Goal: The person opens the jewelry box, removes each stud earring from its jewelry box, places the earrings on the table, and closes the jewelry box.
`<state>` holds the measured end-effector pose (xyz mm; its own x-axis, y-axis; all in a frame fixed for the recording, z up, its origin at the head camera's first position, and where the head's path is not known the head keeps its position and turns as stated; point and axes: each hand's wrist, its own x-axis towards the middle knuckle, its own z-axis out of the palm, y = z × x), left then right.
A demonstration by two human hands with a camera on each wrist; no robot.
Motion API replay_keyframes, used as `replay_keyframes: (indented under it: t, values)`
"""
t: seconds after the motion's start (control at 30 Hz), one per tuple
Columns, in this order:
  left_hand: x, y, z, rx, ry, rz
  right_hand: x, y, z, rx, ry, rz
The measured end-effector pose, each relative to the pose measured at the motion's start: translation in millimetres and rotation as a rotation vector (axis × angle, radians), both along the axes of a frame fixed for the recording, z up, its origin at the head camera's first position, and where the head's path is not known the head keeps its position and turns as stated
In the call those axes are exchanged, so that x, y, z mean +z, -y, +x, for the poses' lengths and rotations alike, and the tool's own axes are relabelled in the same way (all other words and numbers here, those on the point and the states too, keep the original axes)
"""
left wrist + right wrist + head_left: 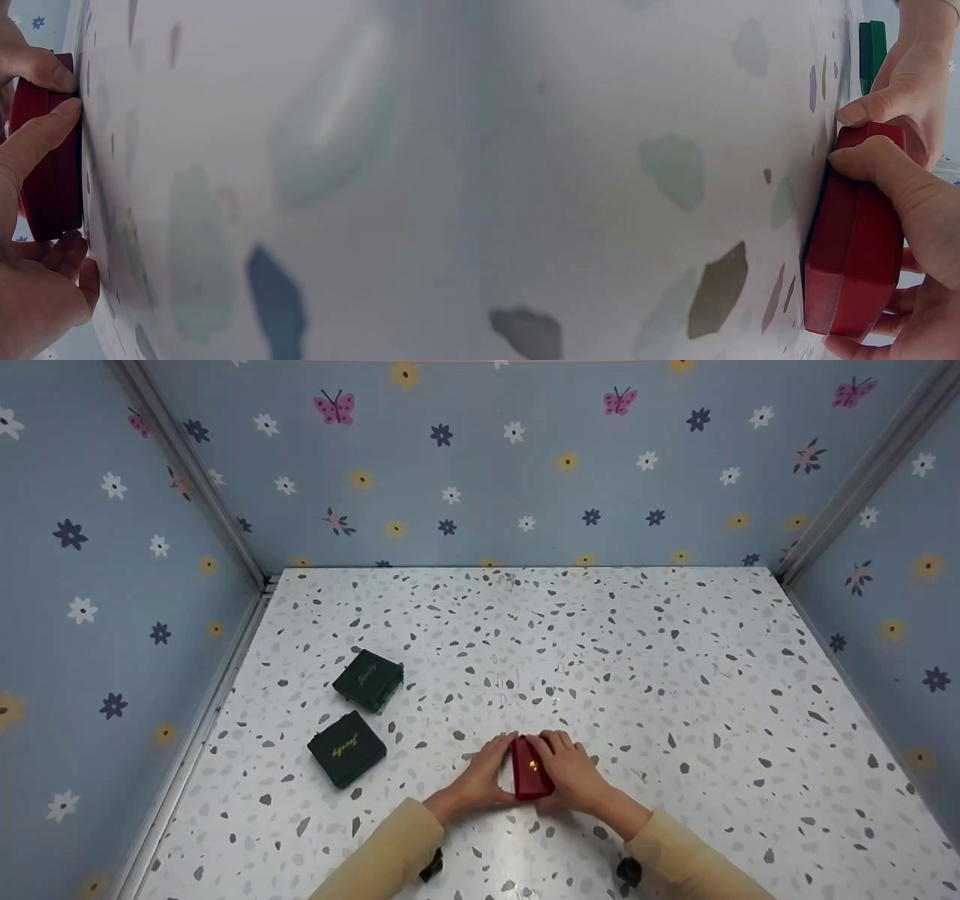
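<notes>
I am watching two bare hands gripping a red box, which appears to be resting on the speckled table. The red box is showing a gold stud on its upper part.

The left hand is holding the red box from its left; it is partly closed, its fingers curving around that side and its thumb pressing on the side facing the person. The right hand is gripping from the right, also partly closed, its fingers reaching over the red box. In both wrist views I am seeing the two thumbs lying close together, low on the red box.

Two green boxes are sitting well apart from the red box, both to its left. The nearer green box is lying a little farther from the person than the red box, showing gold lettering on its lid; the farther green box is lying just beyond that, with fainter lettering.

Tan sleeves are coming in on either side of the red box, from the person's edge. Far beyond it, a blue wall is carrying flowers and butterflies.
</notes>
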<state>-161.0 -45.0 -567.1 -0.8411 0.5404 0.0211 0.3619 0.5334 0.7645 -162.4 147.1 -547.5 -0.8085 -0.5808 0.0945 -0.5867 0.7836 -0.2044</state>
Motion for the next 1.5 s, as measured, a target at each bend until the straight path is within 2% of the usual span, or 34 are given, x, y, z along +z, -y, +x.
replay_keyframes:
  t: [0.33, 0.63, 0.97, 1.1, 1.3, 1.5]
  values:
    - [-1.8, 1.1, 1.9, -0.001, -0.024, -0.009, -2.0, 1, -0.4, -0.001, 0.006, -0.005]
    - [-1.9, 0.7, 2.1, 0.000, -0.058, -0.026, -0.8, -1, -1.1, 0.013, 0.034, -0.064]
    - [0.6, 0.4, 2.6, 0.000, -0.033, -0.013, 0.0, -5, -2.0, 0.026, 0.039, -0.147]
    - [0.2, 0.8, 2.5, -0.019, -0.065, 0.011, -2.5, -7, -2.2, 0.033, 0.012, -0.177]
    - [-3.7, 0.6, 0.4, -0.029, -0.158, 0.026, -5.7, -9, -2.6, 0.033, -0.013, -0.217]
    - [-4.9, 0.8, -0.6, -0.032, -0.175, 0.045, -7.1, -9, -3.2, 0.033, -0.026, -0.236]
